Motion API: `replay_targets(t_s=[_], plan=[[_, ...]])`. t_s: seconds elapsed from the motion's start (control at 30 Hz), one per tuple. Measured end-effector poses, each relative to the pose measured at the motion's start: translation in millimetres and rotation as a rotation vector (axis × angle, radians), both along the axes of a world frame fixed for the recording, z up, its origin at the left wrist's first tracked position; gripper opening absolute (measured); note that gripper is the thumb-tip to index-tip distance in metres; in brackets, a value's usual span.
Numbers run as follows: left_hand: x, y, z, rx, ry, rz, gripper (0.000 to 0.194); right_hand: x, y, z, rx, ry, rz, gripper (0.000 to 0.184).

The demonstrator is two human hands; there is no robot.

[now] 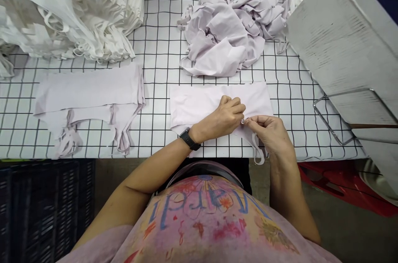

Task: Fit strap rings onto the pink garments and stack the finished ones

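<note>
The thumb and forefinger of the right hand (271, 130) are pinched together on a small pale strap fitting (243, 121), which peeks out at their tips. Just beside it, the left hand (231, 114) is curled with knuckles up; its fingertips are tucked out of sight, so I cannot tell what they grip. A black watch (189, 138) circles that wrist.

Below the right hand, a thin strap (255, 145) loops down over the table's near edge. A twist in that loop could go unnoticed, since the hands partly cover it, and the fitting is small enough to slip if the pinch loosens.

Under both hands lies the pale pink garment (199, 101), spread flat on a grid-patterned cloth (161, 47) in front of the person. A tug on the strap could skew or crease it, as nothing but the hands seems to hold it in place.

To the left, similar pieces lie in a neat stack (90, 89), their straps close to the edge (a passing forearm might catch them). Beyond the garment sits a crumpled lilac pile (224, 35), where loose straps could tangle. Heaped white garments (105, 10) fill the far left; a worn grey-white box (336, 27) leans in at right.
</note>
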State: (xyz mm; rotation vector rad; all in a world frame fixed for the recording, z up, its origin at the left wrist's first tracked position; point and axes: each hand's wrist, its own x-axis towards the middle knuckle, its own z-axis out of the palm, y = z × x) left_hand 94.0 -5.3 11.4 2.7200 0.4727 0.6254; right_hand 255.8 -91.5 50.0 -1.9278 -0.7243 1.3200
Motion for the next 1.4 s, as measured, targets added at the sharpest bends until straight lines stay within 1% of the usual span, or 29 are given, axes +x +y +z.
replay_targets(t_s=[0.13, 0.2, 0.3, 0.4, 0.47, 0.63, 0.77, 0.9, 1.03, 1.2, 1.3, 1.4], plan=[[-0.1, -1.3, -1.0, 0.067, -0.040, -0.028, 0.035, -4.3, -0.7, 0.5, 0.022, -0.148, 0.055, 0.018], [-0.1, -1.3, -1.7, 0.082, -0.067, -0.032, 0.035, -5.9, -0.8, 0.5, 0.028, -0.180, 0.062, 0.018], [-0.6, -0.7, -1.8, 0.074, -0.087, -0.026, 0.037, -5.8, -0.8, 1.0, 0.018, -0.140, 0.005, 0.019], [-1.7, 0.0, -1.3, 0.049, -0.032, -0.024, 0.037, -1.3, -1.4, 3.0, 0.033, -0.147, -0.092, 0.019], [-2.3, 0.2, -1.0, 0.021, 0.004, -0.020, 0.035, 2.4, -1.9, 5.6, 0.033, -0.143, -0.107, 0.021], [-2.5, 0.3, 1.4, -0.059, 0.052, 0.009, 0.028, 2.4, -1.2, 10.7, -0.035, -0.020, -0.006, 0.029], [-2.2, 0.5, 2.3, -0.080, 0.072, 0.027, 0.028, -1.1, -0.4, 7.8, -0.008, -0.034, -0.001, 0.030], [-1.3, 0.1, -1.7, -0.087, 0.046, 0.060, 0.027, -0.6, -2.0, 5.8, 0.039, -0.068, 0.013, 0.030], [-0.1, -0.8, -5.4, -0.150, -0.021, 0.077, 0.026, -1.4, -2.8, 7.7, 0.057, -0.082, 0.015, 0.029], [0.0, -0.2, -5.3, -0.216, -0.059, 0.074, 0.027, -3.0, -1.9, 9.0, 0.061, -0.074, -0.001, 0.029], [-0.1, 0.3, -4.3, -0.224, -0.036, 0.065, 0.027, -3.3, -2.6, 8.8, 0.035, -0.080, 0.009, 0.032], [-0.4, -0.1, -2.6, -0.169, -0.007, 0.046, 0.027, -3.3, -3.4, 8.5, 0.015, -0.066, 0.037, 0.035]])
